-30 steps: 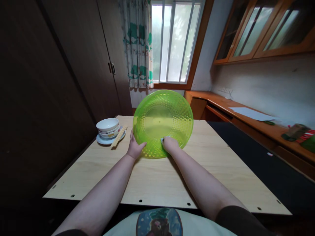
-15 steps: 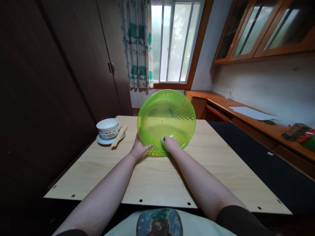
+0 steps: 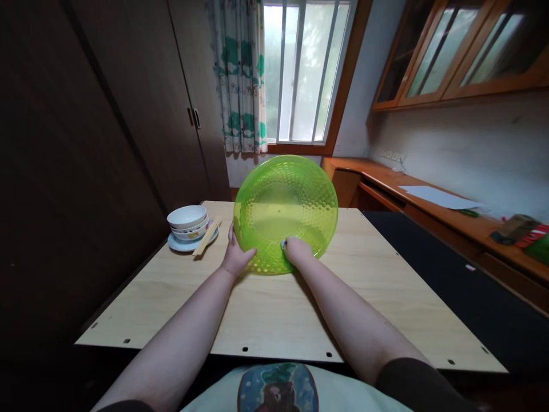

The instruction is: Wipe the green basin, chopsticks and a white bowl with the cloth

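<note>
Left hand (image 3: 235, 256): green plastic basin (image 3: 285, 206) is being steadied at its edge; grip cannot be told.
Right hand (image 3: 297, 250): basin is being pressed from above; clenching cannot be told.

Between the forearms, a hand could pass over the pale wood tabletop (image 3: 274, 320) up to the translucent green plastic plate (image 3: 285, 214), which stands in the way ahead, tilted up between the left hand (image 3: 235, 257) and the right hand (image 3: 297, 250). On the left, the stacked white bowls (image 3: 187, 217) on their saucer (image 3: 180, 243) and the chopsticks (image 3: 206, 237) block the way just beside the left hand. To the right of the plate, a hand could sweep across the tabletop as far as the black panel (image 3: 429, 269) along that side, with the dark wardrobe (image 3: 128, 143) closing off the far left
</note>
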Demonstrator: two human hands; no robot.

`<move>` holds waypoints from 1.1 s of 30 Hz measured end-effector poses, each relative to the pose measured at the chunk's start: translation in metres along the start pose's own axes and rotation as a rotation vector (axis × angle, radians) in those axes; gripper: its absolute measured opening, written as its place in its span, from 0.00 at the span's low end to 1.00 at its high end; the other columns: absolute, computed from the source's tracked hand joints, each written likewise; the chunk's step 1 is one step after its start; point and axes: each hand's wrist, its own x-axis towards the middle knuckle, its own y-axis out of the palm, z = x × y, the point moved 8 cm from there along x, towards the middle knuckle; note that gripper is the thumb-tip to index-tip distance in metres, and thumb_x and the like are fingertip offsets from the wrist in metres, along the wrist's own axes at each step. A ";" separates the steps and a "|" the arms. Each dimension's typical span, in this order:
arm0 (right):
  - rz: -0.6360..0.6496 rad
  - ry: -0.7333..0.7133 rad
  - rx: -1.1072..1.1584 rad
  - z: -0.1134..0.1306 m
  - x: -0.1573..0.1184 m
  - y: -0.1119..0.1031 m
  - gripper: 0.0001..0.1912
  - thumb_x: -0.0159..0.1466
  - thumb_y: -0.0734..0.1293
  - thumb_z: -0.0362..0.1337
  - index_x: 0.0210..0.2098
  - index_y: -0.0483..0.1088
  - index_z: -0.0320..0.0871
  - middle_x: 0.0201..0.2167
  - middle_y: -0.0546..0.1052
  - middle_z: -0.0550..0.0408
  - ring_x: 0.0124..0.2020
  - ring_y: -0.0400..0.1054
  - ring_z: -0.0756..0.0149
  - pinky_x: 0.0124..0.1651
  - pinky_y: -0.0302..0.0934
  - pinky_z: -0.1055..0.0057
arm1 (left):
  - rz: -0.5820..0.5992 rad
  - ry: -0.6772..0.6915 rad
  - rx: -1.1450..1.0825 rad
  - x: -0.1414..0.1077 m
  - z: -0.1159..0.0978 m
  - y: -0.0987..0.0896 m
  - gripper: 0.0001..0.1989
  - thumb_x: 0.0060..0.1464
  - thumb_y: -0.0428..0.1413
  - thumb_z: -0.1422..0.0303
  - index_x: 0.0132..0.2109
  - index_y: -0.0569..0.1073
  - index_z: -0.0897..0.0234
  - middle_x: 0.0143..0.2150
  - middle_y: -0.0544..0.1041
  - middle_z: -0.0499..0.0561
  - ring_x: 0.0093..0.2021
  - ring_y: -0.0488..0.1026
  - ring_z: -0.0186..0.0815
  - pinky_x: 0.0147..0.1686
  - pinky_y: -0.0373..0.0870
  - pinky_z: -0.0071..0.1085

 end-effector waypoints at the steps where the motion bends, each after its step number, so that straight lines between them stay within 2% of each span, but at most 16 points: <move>1: 0.004 0.041 -0.004 -0.005 0.000 -0.001 0.19 0.66 0.54 0.36 0.47 0.72 0.40 0.45 0.77 0.40 0.46 0.72 0.53 0.42 0.63 0.64 | -0.003 0.003 0.002 0.000 0.000 0.000 0.49 0.37 0.64 0.73 0.66 0.51 0.59 0.67 0.52 0.58 0.69 0.47 0.48 0.68 0.44 0.45; 4: 0.027 0.075 -0.024 -0.008 -0.001 -0.003 0.18 0.66 0.54 0.34 0.46 0.73 0.39 0.45 0.76 0.39 0.46 0.72 0.54 0.42 0.63 0.64 | -0.010 0.000 -0.002 0.000 0.001 0.000 0.49 0.37 0.64 0.74 0.66 0.51 0.56 0.67 0.53 0.57 0.68 0.49 0.49 0.68 0.45 0.46; 10: 0.015 -0.275 -0.023 0.037 -0.016 0.003 0.19 0.68 0.54 0.43 0.48 0.72 0.45 0.44 0.77 0.46 0.45 0.72 0.57 0.43 0.62 0.67 | -0.014 -0.010 -0.021 -0.001 0.003 0.000 0.50 0.37 0.63 0.75 0.66 0.50 0.55 0.67 0.54 0.56 0.68 0.49 0.49 0.67 0.46 0.48; 12: 0.009 -0.317 -0.007 0.044 -0.019 0.004 0.19 0.68 0.54 0.44 0.49 0.71 0.47 0.45 0.77 0.47 0.45 0.72 0.58 0.43 0.61 0.67 | -0.016 -0.003 -0.017 0.000 0.002 -0.001 0.50 0.37 0.63 0.75 0.66 0.51 0.54 0.67 0.55 0.56 0.69 0.48 0.49 0.67 0.46 0.48; 15: 0.016 -0.268 -0.001 0.038 -0.017 0.004 0.19 0.68 0.54 0.44 0.49 0.71 0.46 0.45 0.77 0.46 0.45 0.72 0.57 0.43 0.62 0.67 | -0.011 0.016 0.003 0.001 -0.002 -0.002 0.49 0.38 0.62 0.75 0.66 0.51 0.55 0.67 0.55 0.56 0.69 0.48 0.49 0.68 0.46 0.47; 20: 0.044 0.038 -0.015 0.002 -0.006 -0.002 0.18 0.66 0.55 0.33 0.47 0.73 0.40 0.46 0.76 0.39 0.47 0.72 0.55 0.44 0.63 0.65 | -0.010 0.016 -0.005 0.001 -0.007 -0.003 0.50 0.37 0.62 0.75 0.67 0.50 0.57 0.68 0.52 0.56 0.69 0.47 0.48 0.68 0.45 0.46; 22: 0.047 0.099 -0.010 -0.005 -0.004 -0.004 0.18 0.65 0.56 0.30 0.47 0.73 0.39 0.47 0.76 0.38 0.48 0.72 0.54 0.45 0.64 0.65 | -0.012 0.017 -0.007 0.001 -0.007 -0.004 0.49 0.37 0.62 0.75 0.66 0.51 0.57 0.68 0.52 0.56 0.69 0.47 0.48 0.68 0.44 0.45; 29: 0.057 0.062 -0.024 -0.001 -0.003 0.000 0.18 0.64 0.56 0.29 0.46 0.74 0.37 0.45 0.77 0.36 0.47 0.72 0.53 0.45 0.65 0.64 | -0.019 -0.006 0.013 0.001 -0.003 -0.005 0.47 0.37 0.62 0.76 0.65 0.53 0.58 0.67 0.53 0.57 0.68 0.49 0.50 0.68 0.45 0.47; 33: 0.022 -0.126 -0.031 0.020 -0.007 0.005 0.18 0.67 0.55 0.36 0.45 0.73 0.41 0.44 0.78 0.42 0.44 0.73 0.54 0.43 0.64 0.64 | -0.020 0.006 0.016 0.001 -0.004 -0.005 0.46 0.37 0.61 0.76 0.65 0.54 0.58 0.67 0.53 0.57 0.68 0.48 0.50 0.68 0.45 0.47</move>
